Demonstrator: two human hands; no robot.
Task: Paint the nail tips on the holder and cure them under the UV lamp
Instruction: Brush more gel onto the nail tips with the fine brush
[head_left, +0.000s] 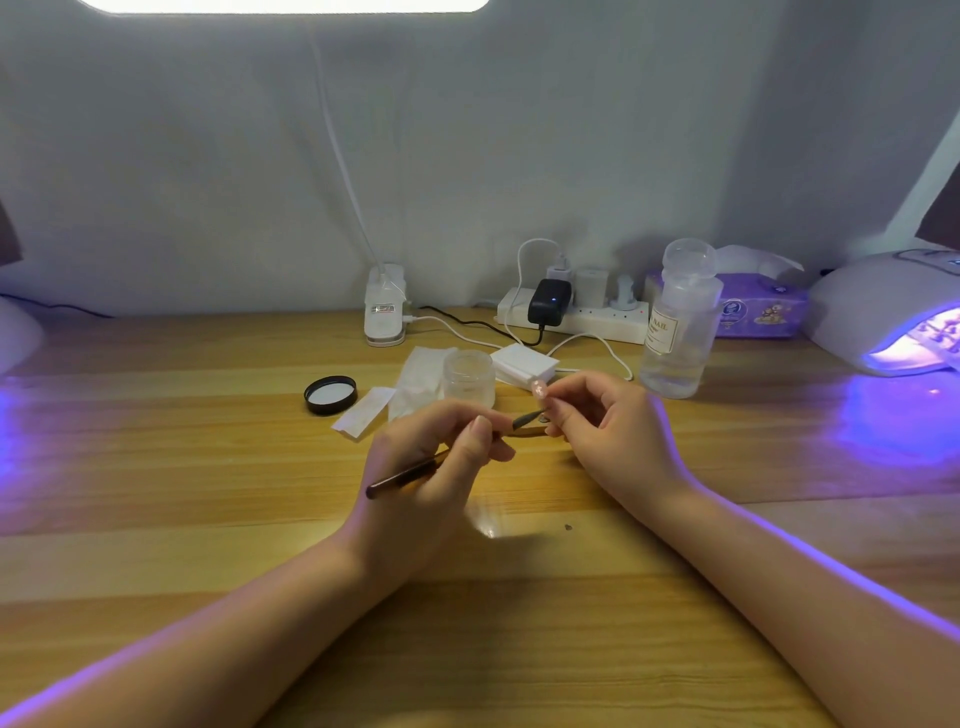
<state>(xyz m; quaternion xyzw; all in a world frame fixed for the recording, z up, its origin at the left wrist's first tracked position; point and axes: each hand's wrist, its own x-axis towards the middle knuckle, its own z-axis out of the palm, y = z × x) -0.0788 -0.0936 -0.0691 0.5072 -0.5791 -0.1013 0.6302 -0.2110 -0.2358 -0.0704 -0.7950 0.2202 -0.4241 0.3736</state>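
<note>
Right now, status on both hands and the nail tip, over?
Left hand grips thin dark brush. Right hand pinches pale pink nail tip on its holder. Glowing white UV lamp far right, nothing between.

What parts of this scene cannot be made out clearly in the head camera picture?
- Nail tip: too small; its paint state is unclear, and the right hand covers its holder.
- Brush: the left hand covers its middle; the bristle end is blurred.
- UV lamp: cut off by the right edge; glare hides its inside.
- Bottle: label too small to read fully.
- Small jar: contents unclear through frosted wall.
</note>
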